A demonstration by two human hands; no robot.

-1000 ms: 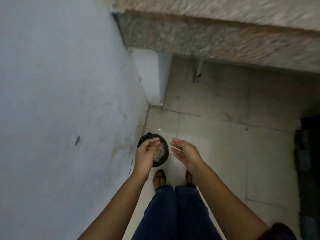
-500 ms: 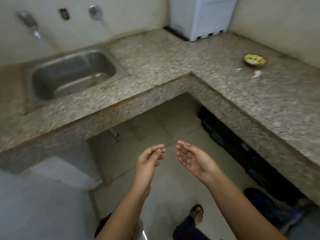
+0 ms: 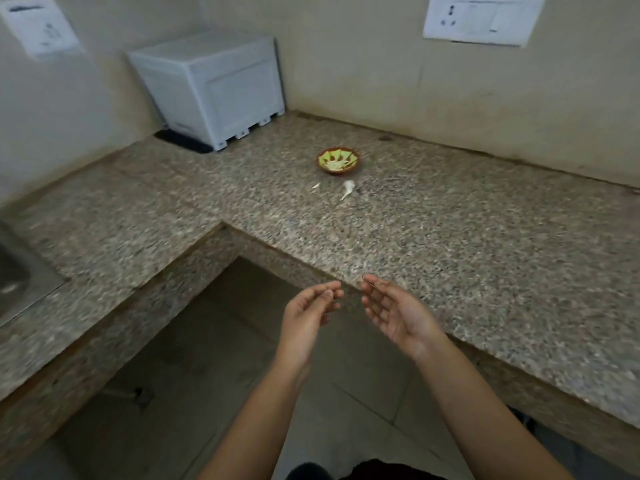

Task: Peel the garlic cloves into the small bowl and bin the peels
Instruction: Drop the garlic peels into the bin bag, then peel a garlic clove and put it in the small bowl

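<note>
Beside the small brown-rimmed green-patterned bowl [image 3: 338, 161] on the speckled granite surface [image 3: 450, 237] lies a white garlic clove [image 3: 347, 188], light and papery-skinned, likely best pinched at its plump body. Off the surface, the left hand [image 3: 308, 317] and right hand [image 3: 398, 313] hover empty, grips released.

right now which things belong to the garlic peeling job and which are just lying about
Job: small brown bowl with green-yellow inside, white garlic piece, white peel scrap, empty left hand, empty right hand.
Lying about: white plastic box, steel sink, white socket plate.
</note>
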